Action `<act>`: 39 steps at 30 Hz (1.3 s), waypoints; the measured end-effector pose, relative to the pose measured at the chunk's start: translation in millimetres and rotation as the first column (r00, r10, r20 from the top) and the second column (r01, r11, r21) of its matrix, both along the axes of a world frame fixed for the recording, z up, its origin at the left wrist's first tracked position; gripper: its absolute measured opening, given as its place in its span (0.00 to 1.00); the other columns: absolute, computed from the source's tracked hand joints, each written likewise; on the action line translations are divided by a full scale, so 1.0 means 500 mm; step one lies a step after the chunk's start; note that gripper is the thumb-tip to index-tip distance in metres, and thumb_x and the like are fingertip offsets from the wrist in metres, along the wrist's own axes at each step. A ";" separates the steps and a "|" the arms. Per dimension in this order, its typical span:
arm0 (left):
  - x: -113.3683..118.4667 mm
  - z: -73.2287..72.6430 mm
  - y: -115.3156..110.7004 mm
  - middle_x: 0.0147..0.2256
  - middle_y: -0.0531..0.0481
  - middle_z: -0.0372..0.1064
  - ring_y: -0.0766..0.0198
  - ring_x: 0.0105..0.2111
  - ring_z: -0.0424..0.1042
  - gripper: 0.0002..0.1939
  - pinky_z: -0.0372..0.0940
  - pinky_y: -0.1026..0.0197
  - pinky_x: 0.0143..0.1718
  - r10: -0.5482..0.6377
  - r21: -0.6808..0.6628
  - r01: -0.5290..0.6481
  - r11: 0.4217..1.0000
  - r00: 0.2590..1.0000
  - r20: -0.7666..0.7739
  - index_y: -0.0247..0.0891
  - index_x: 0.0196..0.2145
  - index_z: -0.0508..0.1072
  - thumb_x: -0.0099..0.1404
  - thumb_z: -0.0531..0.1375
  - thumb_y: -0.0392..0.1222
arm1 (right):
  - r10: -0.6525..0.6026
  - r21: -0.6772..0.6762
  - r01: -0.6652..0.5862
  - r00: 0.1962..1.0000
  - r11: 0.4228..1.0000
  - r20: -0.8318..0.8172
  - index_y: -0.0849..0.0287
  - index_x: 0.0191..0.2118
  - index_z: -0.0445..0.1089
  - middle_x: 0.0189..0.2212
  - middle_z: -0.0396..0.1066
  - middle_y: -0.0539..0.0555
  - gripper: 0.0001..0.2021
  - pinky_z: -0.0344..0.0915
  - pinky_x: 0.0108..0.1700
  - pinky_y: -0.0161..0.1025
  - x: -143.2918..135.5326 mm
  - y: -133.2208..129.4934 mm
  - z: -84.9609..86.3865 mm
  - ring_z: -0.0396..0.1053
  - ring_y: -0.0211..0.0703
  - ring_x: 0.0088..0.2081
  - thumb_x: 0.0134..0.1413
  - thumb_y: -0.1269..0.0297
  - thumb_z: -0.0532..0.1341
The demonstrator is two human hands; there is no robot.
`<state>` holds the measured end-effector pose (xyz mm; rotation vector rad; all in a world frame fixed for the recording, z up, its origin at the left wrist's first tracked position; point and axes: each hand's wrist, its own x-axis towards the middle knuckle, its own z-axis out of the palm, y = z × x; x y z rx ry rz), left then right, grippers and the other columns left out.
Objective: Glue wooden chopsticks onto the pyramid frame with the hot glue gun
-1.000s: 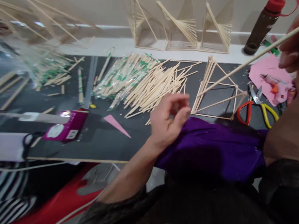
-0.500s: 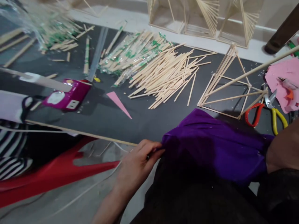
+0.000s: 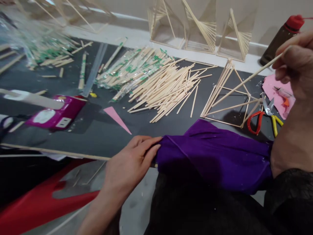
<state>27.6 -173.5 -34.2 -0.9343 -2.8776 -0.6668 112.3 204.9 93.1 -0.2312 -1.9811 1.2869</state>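
My left hand (image 3: pixel 130 160) is closed on the left edge of a purple cloth (image 3: pixel 220 153), which drapes from the table's front edge over my lap. At the upper right my right hand (image 3: pixel 297 62) pinches one end of a thin wooden stick (image 3: pixel 249 79). That stick slants down to the left, its far end over a small frame of glued sticks (image 3: pixel 223 122) standing on the table. Scissors (image 3: pixel 267 109) with one red and one yellow handle lie beside the frame, partly behind my right forearm. A pile of loose wooden sticks (image 3: pixel 168 91) lies left of the frame.
Plastic-wrapped chopsticks (image 3: pixel 137 67) lie behind the pile. A magenta packet (image 3: pixel 60 111), a pink paper triangle (image 3: pixel 117 119) and a clear ruler (image 3: pixel 95 68) are to the left. Finished stick models (image 3: pixel 200 29) line the wall. A red-capped bottle (image 3: pixel 281 40) stands at back right.
My right hand has come into view at the upper right, holding the stick. My left hand has shifted slightly left along with the cloth's edge. The camera view has tilted up somewhat.
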 end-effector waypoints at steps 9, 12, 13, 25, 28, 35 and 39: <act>0.028 0.137 0.247 0.40 0.52 0.80 0.65 0.28 0.73 0.10 0.70 0.60 0.34 -0.216 0.544 0.185 0.819 0.976 -0.006 0.44 0.43 0.80 0.64 0.63 0.44 | 0.151 -0.048 -0.152 0.988 0.987 -0.024 0.56 0.27 0.79 0.20 0.74 0.48 0.03 0.55 0.18 0.31 -0.004 -0.015 -0.003 0.65 0.31 0.17 0.49 0.69 0.72; 0.020 0.136 0.333 0.33 0.52 0.79 0.69 0.23 0.70 0.12 0.67 0.64 0.27 -0.417 0.669 0.165 0.725 0.878 0.236 0.40 0.42 0.80 0.60 0.66 0.43 | 0.148 -0.014 -0.148 0.989 0.989 -0.001 0.57 0.26 0.78 0.20 0.73 0.47 0.07 0.57 0.18 0.30 0.004 -0.023 0.002 0.66 0.31 0.18 0.49 0.63 0.73; 0.017 0.133 0.353 0.30 0.52 0.78 0.70 0.20 0.67 0.11 0.65 0.65 0.24 -0.471 0.699 0.139 0.702 0.827 0.308 0.39 0.39 0.80 0.59 0.66 0.44 | 0.139 -0.001 -0.139 0.990 0.990 0.002 0.57 0.26 0.77 0.20 0.73 0.47 0.08 0.58 0.18 0.30 0.006 -0.024 0.003 0.66 0.31 0.18 0.49 0.61 0.73; 0.009 0.090 0.378 0.17 0.51 0.70 0.77 0.08 0.50 0.11 0.41 0.69 0.09 -0.693 0.732 -0.101 0.674 0.257 0.674 0.39 0.25 0.77 0.51 0.70 0.49 | 0.465 -0.130 -0.451 0.879 0.883 0.108 0.62 0.30 0.77 0.23 0.75 0.51 0.13 0.64 0.19 0.28 0.004 0.003 -0.004 0.69 0.31 0.20 0.52 0.56 0.71; 0.004 0.085 0.368 0.16 0.51 0.69 0.76 0.08 0.48 0.11 0.39 0.68 0.08 -0.682 0.700 -0.077 0.710 0.170 0.711 0.40 0.24 0.77 0.49 0.69 0.49 | 0.529 -0.155 -0.508 0.833 0.847 0.162 0.63 0.31 0.78 0.24 0.75 0.53 0.14 0.65 0.20 0.29 0.003 0.008 -0.008 0.69 0.32 0.20 0.53 0.54 0.70; -0.009 0.077 0.373 0.16 0.52 0.70 0.77 0.08 0.50 0.09 0.41 0.70 0.09 -0.641 0.702 -0.190 0.686 0.299 0.707 0.39 0.24 0.75 0.47 0.70 0.44 | 0.171 0.058 -0.191 0.955 0.980 0.244 0.60 0.26 0.75 0.21 0.71 0.50 0.10 0.65 0.24 0.30 -0.018 0.001 -0.018 0.67 0.32 0.22 0.52 0.60 0.68; -0.017 0.072 0.380 0.17 0.52 0.71 0.77 0.09 0.53 0.11 0.43 0.70 0.10 -0.594 0.714 -0.228 0.662 0.421 0.685 0.37 0.23 0.73 0.45 0.71 0.43 | -0.091 0.182 0.060 0.981 0.981 0.169 0.58 0.24 0.74 0.21 0.70 0.49 0.06 0.68 0.27 0.35 -0.019 0.019 -0.020 0.67 0.35 0.22 0.50 0.66 0.64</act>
